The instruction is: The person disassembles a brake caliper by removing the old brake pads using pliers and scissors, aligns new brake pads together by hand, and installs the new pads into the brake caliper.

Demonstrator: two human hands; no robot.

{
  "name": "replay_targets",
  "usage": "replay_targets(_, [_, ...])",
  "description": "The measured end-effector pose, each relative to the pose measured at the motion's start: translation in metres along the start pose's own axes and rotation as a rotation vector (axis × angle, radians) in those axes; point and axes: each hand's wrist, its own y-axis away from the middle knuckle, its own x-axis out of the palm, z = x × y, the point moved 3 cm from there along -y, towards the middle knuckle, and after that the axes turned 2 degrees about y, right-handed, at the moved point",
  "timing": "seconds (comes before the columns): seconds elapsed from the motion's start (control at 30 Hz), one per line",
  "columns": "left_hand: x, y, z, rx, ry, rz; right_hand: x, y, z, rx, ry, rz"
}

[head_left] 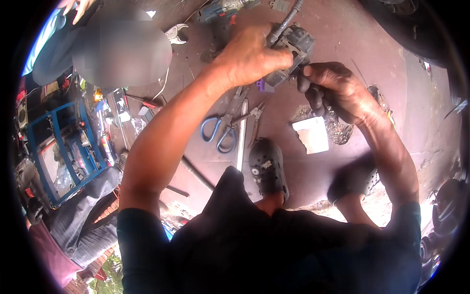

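At the upper middle, my left hand [257,56] is closed around a dark, greasy, blocky machine part [299,39]. A thick dark cable or hose [285,23] rises from beside that hand. My right hand [338,88], its fingers blackened, is curled close to the part's lower right edge; thumb and fingers are pressed together, and whatever they pinch is too small or hidden. Below the part lies a small purple piece [265,85]. Blue-handled scissors [221,128] and pliers [254,120] rest on the ground beneath my left forearm.
A torn white card [312,134] lies beside dark debris [340,130]. A pale metal strip [242,137] stretches toward my knee. Cutters [176,34] and a power drill [220,11] are farther off. A blue metal frame [58,152] stands left, near people sitting close by. A tyre [406,44] borders the upper right.
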Motion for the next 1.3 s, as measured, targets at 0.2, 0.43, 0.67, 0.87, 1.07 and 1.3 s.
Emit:
replay_targets(0.2, [-0.002,0.002,0.01,-0.009,-0.046,-0.025,0.015,0.004,0.017,-0.391,0.99,-0.216])
replay_targets(0.43, [-0.004,0.003,-0.002,0.158,-0.044,-0.137,0.021,0.004,0.014,-0.471,1.003,-0.367])
replay_targets(0.67, [-0.014,0.01,-0.008,0.034,0.228,-0.002,0.025,0.002,-0.002,0.132,-0.317,0.086])
replay_targets(0.87, [-0.012,0.012,-0.008,-0.099,0.073,-0.057,0.014,0.002,-0.006,0.028,-0.118,-0.081])
replay_targets(1.07, [-0.008,0.012,0.003,-0.105,-0.069,-0.11,0.021,-0.001,0.016,-0.156,0.634,-0.143])
replay_targets(1.3, [0.002,0.015,-0.001,-0.003,0.165,-0.26,0.023,0.008,0.027,-0.59,0.925,-0.283])
